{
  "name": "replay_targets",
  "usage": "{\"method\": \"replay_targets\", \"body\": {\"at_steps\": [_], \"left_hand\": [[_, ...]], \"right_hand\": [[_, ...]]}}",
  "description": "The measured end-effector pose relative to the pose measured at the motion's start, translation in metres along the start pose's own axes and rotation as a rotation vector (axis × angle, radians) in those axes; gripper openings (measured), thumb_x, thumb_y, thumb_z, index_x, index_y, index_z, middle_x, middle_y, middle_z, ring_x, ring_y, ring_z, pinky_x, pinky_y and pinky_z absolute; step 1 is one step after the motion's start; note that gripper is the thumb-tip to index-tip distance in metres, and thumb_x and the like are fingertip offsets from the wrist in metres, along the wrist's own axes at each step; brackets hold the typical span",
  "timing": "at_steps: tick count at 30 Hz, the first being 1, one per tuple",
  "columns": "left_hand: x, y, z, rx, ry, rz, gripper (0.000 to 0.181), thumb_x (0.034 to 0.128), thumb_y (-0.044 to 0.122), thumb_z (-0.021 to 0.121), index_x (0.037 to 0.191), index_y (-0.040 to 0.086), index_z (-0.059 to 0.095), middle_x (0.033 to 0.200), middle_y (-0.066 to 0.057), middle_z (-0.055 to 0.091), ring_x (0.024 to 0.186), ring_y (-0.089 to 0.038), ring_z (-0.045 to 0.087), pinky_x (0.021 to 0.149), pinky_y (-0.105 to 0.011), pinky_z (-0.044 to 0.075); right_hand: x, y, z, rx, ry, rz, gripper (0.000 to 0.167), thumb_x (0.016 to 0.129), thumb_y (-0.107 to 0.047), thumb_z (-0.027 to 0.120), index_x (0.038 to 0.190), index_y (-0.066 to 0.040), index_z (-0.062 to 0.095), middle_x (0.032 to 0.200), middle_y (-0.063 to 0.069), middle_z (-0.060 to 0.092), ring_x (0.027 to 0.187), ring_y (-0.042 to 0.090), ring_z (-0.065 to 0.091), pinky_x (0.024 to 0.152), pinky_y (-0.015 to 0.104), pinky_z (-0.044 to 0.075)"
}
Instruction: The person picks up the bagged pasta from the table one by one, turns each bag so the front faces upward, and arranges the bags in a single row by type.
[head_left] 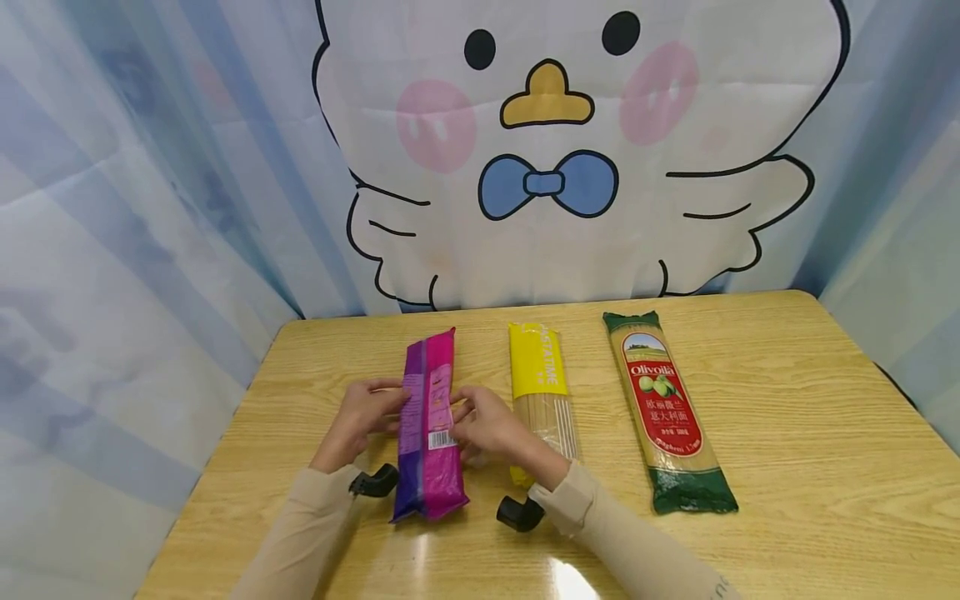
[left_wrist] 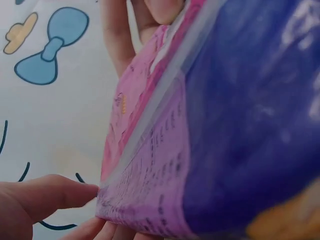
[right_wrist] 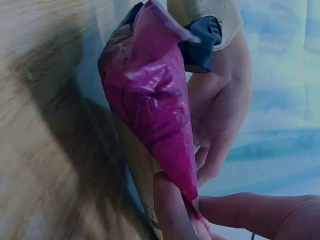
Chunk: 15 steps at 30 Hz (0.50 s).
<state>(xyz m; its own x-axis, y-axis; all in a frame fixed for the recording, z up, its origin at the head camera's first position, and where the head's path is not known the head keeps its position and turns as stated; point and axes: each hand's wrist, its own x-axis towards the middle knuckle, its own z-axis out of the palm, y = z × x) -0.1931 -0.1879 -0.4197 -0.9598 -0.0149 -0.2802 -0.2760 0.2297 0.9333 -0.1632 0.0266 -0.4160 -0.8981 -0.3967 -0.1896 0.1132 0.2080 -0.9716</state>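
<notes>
A long pink and purple packet, printed side and barcode facing up, is held between both hands above the table's left half. My left hand grips its left edge, the thumb on top and the other fingers underneath. On the opposite edge, my right hand pinches the packet between thumb and fingers. In the right wrist view, the crumpled pink end stands over a shadow on the table. Just right of that hand lies a yellow spaghetti packet with a see-through lower part, partly covered by the right wrist.
Farther right, a green and red Olivoila spaghetti packet lies at a slant on the wooden table. A curtain with a cartoon bird hangs behind the back edge. Black wrist-camera mounts sit by both cuffs.
</notes>
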Motion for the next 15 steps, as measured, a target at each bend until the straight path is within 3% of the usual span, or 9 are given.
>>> {"method": "replay_targets", "body": {"at_steps": [6,15], "left_hand": [[-0.002,0.007,0.007,-0.022,-0.006,-0.01,0.058,0.092,0.031,0.072,0.13,-0.01,0.055,0.105,-0.018,0.072,0.082,-0.018,0.072,0.066,-0.033,0.062],[-0.002,0.015,0.016,0.04,0.017,-0.011,0.079,0.0855,0.052,0.073,0.132,-0.009,0.052,0.119,-0.027,0.065,0.091,-0.024,0.071,0.073,-0.039,0.062]], "right_hand": [[-0.001,-0.005,-0.003,-0.048,0.005,-0.056,0.042,0.085,0.012,0.059,0.127,0.008,0.054,0.095,0.018,0.06,0.07,0.021,0.062,0.059,0.04,0.061],[-0.005,-0.013,-0.005,-0.171,0.025,-0.124,0.045,0.082,0.012,0.058,0.128,0.008,0.057,0.092,0.015,0.062,0.075,0.018,0.061,0.063,0.032,0.059]]}}
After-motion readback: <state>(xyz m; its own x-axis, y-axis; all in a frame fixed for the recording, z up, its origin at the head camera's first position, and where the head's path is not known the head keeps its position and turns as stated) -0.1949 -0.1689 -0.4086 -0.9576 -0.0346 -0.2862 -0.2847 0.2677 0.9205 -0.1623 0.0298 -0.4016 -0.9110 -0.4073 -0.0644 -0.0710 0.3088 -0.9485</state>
